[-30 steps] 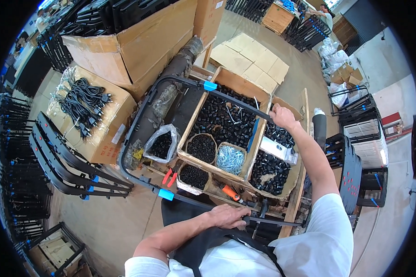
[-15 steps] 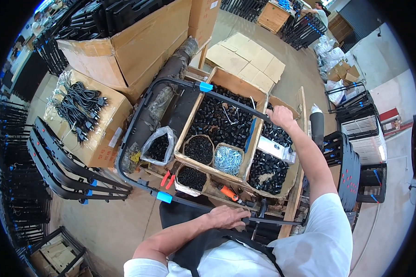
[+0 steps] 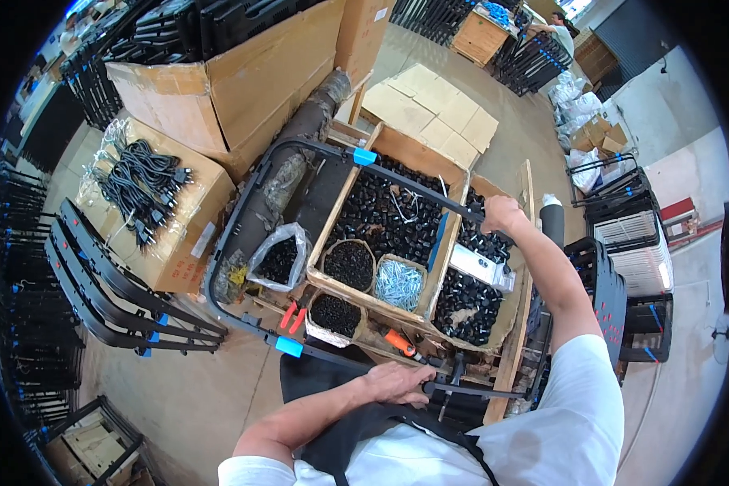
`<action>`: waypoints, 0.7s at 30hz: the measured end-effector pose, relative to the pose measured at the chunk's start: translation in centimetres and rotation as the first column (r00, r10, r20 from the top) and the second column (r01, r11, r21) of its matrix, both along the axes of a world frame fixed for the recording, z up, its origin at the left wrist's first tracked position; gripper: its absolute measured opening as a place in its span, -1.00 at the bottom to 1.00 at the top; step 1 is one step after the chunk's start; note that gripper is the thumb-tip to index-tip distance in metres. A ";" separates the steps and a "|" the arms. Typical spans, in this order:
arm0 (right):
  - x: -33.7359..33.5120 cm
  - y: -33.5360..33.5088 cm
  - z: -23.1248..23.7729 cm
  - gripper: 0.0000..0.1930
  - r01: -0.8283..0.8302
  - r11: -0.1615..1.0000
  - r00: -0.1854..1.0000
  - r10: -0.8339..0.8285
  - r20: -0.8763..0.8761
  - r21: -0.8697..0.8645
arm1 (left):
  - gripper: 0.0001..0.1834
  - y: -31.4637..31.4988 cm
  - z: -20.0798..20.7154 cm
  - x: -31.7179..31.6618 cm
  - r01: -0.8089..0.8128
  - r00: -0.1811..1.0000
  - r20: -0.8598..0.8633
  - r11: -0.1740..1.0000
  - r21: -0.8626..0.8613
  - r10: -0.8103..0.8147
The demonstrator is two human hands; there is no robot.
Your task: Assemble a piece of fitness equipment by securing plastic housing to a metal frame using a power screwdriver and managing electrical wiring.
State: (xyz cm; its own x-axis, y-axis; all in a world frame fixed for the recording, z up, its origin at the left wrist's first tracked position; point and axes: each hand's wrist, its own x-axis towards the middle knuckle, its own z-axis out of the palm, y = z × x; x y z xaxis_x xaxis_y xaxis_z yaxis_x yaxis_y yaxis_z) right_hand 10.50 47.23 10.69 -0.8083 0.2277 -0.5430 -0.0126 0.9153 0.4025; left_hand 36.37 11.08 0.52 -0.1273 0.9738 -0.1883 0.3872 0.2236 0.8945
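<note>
A large black tubular frame (image 3: 233,212) with blue sleeves lies across the workbench, over the parts boxes. My left hand (image 3: 397,382) is closed over its near bar, close to my apron, beside a small round black piece (image 3: 429,388). With my right arm stretched out, my right hand (image 3: 502,214) grips the far bar towards its right end. Below that bar stands a wooden box (image 3: 326,236) of black plastic parts, with tubs of small black screws (image 3: 348,263) and silver screws (image 3: 399,283) inside. The undersides of both hands are hidden.
An orange-handled screwdriver (image 3: 400,342) and red-handled pliers (image 3: 293,317) lie at the bench's near side. Black cables (image 3: 147,182) rest on a carton at left, above stacked black frames (image 3: 109,283). More frames (image 3: 595,275) stand at right. Flattened cardboard (image 3: 429,101) lies beyond.
My right hand has shifted slightly right and nearer to me, still on the far bar. My left hand stays at almost the same place on the near bar.
</note>
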 end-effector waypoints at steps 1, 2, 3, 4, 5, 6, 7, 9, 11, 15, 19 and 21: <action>-0.1 -0.1 -0.1 -0.56 -0.001 1.000 1.000 0.001 -0.005 0.001 | -0.40 0.0 -0.1 -0.3 -0.001 1.000 -0.005 1.000 0.001 0.001; -0.2 -0.4 -0.2 -0.57 -0.013 0.996 0.990 0.000 -0.141 -0.091 | -0.41 -0.2 -0.3 -0.7 -0.005 1.000 -0.030 0.999 0.046 0.007; 0.1 -0.7 -0.4 -0.57 -0.038 0.982 0.963 -0.013 -0.268 -0.182 | -0.41 -0.4 -0.5 -0.4 -0.009 0.999 -0.048 0.996 0.089 0.014; 0.3 -0.9 -0.4 -0.57 -0.038 0.982 0.964 -0.012 -0.266 -0.183 | -0.43 -0.4 -1.2 -0.5 -0.056 0.996 -0.060 0.979 0.195 0.069; 0.5 -1.1 -0.4 -0.58 -0.011 0.989 0.967 -0.027 -0.255 -0.147 | -0.43 -0.5 -1.4 0.2 -0.057 0.996 -0.058 0.979 0.194 0.069; 0.3 -1.3 0.0 -0.58 0.013 0.994 0.967 -0.040 -0.250 -0.109 | -0.44 -0.3 -1.0 0.6 -0.040 0.996 -0.073 0.982 0.185 0.055; 0.0 -1.5 0.4 -0.59 0.036 0.997 0.968 -0.052 -0.246 -0.071 | -0.45 -0.2 -0.8 0.7 -0.025 0.995 -0.087 0.984 0.174 0.040; -0.4 -1.6 1.0 -0.58 0.031 0.986 0.932 -0.089 -0.352 -0.166 | -0.45 0.1 -0.5 0.6 -0.017 0.995 -0.096 0.991 0.132 0.030; -1.1 -1.8 0.8 -0.61 -0.007 0.999 0.987 0.000 0.160 0.046 | -0.46 -0.2 -0.4 0.3 -0.020 0.995 -0.097 0.988 0.151 0.035; -0.1 -1.2 -0.7 -0.68 -0.067 0.990 0.958 0.028 -0.284 -0.127 | -0.44 -0.1 -1.0 0.6 -0.010 0.992 -0.125 0.992 0.123 0.026; -0.8 -2.1 1.2 -0.64 0.078 0.995 0.980 -0.086 -0.181 -0.055 | -0.43 -0.2 -0.3 0.4 -0.003 0.991 -0.129 0.994 0.108 0.017; 0.2 -2.3 1.5 -0.66 0.022 0.989 0.927 -0.074 -0.368 -0.143 | -0.43 0.2 -1.5 1.1 -0.019 0.991 -0.128 0.985 0.169 0.042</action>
